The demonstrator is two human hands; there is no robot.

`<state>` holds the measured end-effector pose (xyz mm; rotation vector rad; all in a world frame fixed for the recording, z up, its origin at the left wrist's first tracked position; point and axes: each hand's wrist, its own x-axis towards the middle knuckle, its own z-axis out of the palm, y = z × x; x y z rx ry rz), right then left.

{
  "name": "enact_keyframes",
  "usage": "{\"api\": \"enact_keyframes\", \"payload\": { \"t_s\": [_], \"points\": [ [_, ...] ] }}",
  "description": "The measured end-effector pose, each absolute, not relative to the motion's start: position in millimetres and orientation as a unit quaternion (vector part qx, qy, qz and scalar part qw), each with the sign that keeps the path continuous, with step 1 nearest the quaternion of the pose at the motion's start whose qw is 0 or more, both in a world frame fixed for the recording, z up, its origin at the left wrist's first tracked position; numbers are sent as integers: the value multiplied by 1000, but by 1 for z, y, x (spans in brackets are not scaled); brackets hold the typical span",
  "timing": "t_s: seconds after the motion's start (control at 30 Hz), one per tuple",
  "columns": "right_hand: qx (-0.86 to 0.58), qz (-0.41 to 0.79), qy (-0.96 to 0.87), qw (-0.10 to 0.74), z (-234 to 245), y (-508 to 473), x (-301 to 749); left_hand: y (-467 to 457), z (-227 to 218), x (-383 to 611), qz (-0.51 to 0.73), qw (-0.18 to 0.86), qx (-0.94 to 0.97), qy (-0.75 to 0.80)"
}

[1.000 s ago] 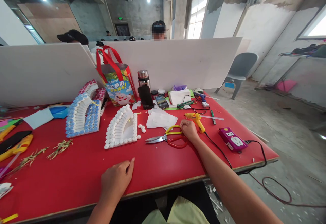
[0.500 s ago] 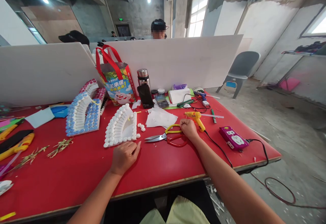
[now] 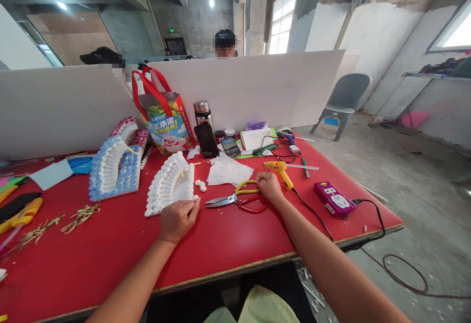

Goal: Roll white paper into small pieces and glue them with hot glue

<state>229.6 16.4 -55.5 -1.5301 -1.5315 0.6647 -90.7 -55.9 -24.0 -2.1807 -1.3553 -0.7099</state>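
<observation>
My left hand [image 3: 179, 221] is closed in a loose fist on the red table [image 3: 228, 244]. It overlaps the lower edge of a white fan-shaped piece [image 3: 167, 188] bordered with small white balls. My right hand [image 3: 270, 186], also a fist, rests against the yellow handle of scissors [image 3: 235, 198], whose blades point left. Nothing shows in either fist. Just beyond my right hand lies a yellow glue gun [image 3: 279, 168]. A few loose white balls [image 3: 200, 185] and torn white paper [image 3: 228, 170] lie between the hands.
A blue, white and pink fan-shaped piece [image 3: 116, 168] lies at left, near dried grass bundles [image 3: 81, 217]. Behind stand a shopping bag [image 3: 167, 122], a thermos [image 3: 202, 112] and a white board [image 3: 253, 87]. A purple power box [image 3: 334, 199] with a cord sits at right.
My left hand has shifted slightly away from me, covering the white piece's near corner. My right hand stays by the scissors. The view has turned a little.
</observation>
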Motion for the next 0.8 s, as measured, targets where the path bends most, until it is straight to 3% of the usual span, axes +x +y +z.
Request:
{"api": "enact_keyframes", "payload": {
  "t_s": [0.8],
  "points": [
    [-629, 289, -619, 371, -59, 18, 231, -43, -26, -98, -224, 242, -799, -503]
  ]
}}
